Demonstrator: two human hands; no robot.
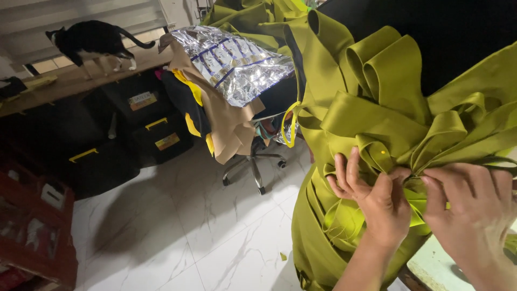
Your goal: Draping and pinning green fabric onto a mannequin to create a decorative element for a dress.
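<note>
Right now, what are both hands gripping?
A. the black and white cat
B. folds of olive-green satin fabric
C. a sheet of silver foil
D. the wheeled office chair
B: the left hand and right hand both pinch the gathered olive-green satin fabric where its folds meet.

A single head-worn view is given, tilted steeply down and to the right. The hands and the olive-green fabric [377,118] are seen very close at lower right; the white tiled floor [177,226] and the office chair [253,156] are seen farther off.
</note>
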